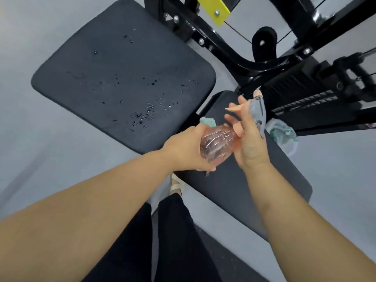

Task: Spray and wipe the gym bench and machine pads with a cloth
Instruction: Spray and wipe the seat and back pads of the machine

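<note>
The person stands over the machine with both hands brought together on one pink see-through spray bottle [215, 145], held tilted in the air. The left hand [187, 148] grips the bottle's round body, with its fingers curled underneath and the thumb side on top. The right hand [249, 139] is at the bottle's neck and grey spray head [258, 112]. Two fingers hook over the neck, while the others stick out straight and spread. One fingertip shows behind the top of the head.

A scrap of teal cloth [208, 121] pokes up just above the bottle's shoulder, against the left hand. I cannot tell whether that hand pinches it or whether it lies on something behind.

Beyond the bottle and to its left sits the large dark seat pad [122, 78], tilted and speckled with droplets, thickest on the part nearest the bottle. Directly beneath the bottle runs a second dark pad [244, 190], stretching off to the bottle's right and back towards the person. Just right of the bottle, past that pad's edge, lies a clear plastic bag [282, 133] with something teal inside.

Further beyond the bottle stands the black machine frame [234, 47] with a yellow plate [218, 9] and a weight stack [301, 102]. Below the bottle are black trousers [173, 231] and a pale shoe [177, 184] on the grey floor [30, 139].
</note>
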### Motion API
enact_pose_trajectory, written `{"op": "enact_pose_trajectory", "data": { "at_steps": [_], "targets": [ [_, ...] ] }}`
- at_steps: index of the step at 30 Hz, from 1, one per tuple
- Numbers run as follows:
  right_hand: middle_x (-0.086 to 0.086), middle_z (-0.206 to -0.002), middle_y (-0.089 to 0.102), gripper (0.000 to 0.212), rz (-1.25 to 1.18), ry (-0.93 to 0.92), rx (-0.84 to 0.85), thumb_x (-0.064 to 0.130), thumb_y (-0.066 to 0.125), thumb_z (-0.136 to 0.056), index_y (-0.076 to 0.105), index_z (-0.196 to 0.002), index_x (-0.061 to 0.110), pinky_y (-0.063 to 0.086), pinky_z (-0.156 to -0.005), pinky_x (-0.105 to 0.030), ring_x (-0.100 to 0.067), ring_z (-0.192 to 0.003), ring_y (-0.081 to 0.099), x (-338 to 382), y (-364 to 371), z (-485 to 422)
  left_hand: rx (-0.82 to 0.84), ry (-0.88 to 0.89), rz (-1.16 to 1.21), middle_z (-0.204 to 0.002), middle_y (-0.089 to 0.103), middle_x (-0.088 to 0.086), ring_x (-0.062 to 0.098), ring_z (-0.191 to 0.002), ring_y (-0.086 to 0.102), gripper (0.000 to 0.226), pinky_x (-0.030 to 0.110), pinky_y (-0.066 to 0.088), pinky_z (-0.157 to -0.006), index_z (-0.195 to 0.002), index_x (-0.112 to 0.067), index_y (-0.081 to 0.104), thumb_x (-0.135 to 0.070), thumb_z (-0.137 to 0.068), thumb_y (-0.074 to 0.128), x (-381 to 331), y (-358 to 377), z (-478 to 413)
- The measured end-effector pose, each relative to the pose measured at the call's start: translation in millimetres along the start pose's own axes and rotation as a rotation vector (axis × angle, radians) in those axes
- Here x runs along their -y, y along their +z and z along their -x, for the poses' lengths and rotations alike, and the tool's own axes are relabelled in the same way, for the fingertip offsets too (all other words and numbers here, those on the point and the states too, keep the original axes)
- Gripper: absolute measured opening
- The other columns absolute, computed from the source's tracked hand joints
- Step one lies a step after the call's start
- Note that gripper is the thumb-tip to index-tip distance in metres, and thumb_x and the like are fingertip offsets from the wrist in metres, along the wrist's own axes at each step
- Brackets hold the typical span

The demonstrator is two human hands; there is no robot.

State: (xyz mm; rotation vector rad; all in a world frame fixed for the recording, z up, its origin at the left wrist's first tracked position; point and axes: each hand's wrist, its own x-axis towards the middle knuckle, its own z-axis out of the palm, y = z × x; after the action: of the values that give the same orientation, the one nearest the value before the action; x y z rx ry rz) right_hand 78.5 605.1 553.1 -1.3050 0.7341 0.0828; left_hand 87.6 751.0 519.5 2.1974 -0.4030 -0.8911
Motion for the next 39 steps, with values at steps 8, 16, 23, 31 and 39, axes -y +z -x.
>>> {"op": "enact_pose_trajectory", "data": {
  "at_steps": [8, 16, 23, 31, 39],
  "targets": [
    [0.001, -0.115, 0.064, 0.089, 0.283, 0.04, 0.2, 0.016, 0.084, -0.062, 0.038, -0.137, 0.021, 0.055, -0.083, -0.037, -0.011, -0.104, 0.064, 2.9, -62.1, -16.7, -0.225, 0.175, -0.159, -0.135, 0.042, -0.001, 0.023, -0.113, 0.052, 0.085, 0.036, 0.045, -0.089, -0.137, -0.02, 0.034, -0.037, -0.065, 0.073, -41.4, 18.2, -57.6],
    [0.011, -0.126, 0.053, 0.073, 0.541, -0.119, -0.056, 0.028, 0.08, -0.07, 0.044, -0.133, 0.032, 0.039, -0.092, -0.009, -0.006, -0.116, 0.051, 6.4, -65.6, -82.5, -0.236, -0.115, -0.24, -0.141, 0.033, 0.004, 0.026, -0.129, 0.03, 0.067, 0.038, 0.035, -0.101, -0.142, -0.02, 0.033, -0.029, -0.083, 0.061, -15.5, 23.3, -89.6],
    [0.019, -0.098, 0.054, 0.037, 0.595, -0.123, 0.013, 0.019, 0.076, -0.077, 0.046, -0.089, 0.037, 0.041, -0.085, -0.011, 0.0, -0.095, 0.054, 1.7, -61.2, -98.1, -0.103, -0.049, -0.396, -0.142, 0.028, 0.0, 0.024, -0.131, 0.024, 0.084, 0.038, 0.032, -0.104, -0.14, -0.028, 0.035, -0.058, -0.07, 0.069, -6.9, 51.9, -79.9],
    [0.022, -0.092, 0.055, 0.043, 0.562, -0.11, 0.042, 0.014, 0.079, -0.074, 0.045, -0.09, 0.036, 0.041, -0.08, -0.008, 0.017, -0.083, 0.054, -3.3, -67.9, -99.0, -0.077, -0.059, -0.612, -0.127, 0.036, 0.0, 0.022, -0.117, 0.035, 0.076, 0.033, 0.033, -0.097, -0.135, -0.029, 0.037, -0.054, -0.071, 0.07, -6.4, 51.9, -85.6],
    [0.024, -0.099, 0.055, 0.047, 0.472, -0.089, 0.011, 0.016, 0.08, -0.073, 0.045, -0.094, 0.038, 0.041, -0.093, -0.017, 0.011, -0.094, 0.053, -9.3, -71.3, -97.6, -0.118, -0.051, -0.399, -0.117, 0.047, -0.004, 0.018, -0.098, 0.051, 0.036, 0.031, 0.032, -0.091, -0.115, -0.03, 0.055, -0.04, -0.081, 0.063, -6.7, 51.4, -80.3]
  ]
}}
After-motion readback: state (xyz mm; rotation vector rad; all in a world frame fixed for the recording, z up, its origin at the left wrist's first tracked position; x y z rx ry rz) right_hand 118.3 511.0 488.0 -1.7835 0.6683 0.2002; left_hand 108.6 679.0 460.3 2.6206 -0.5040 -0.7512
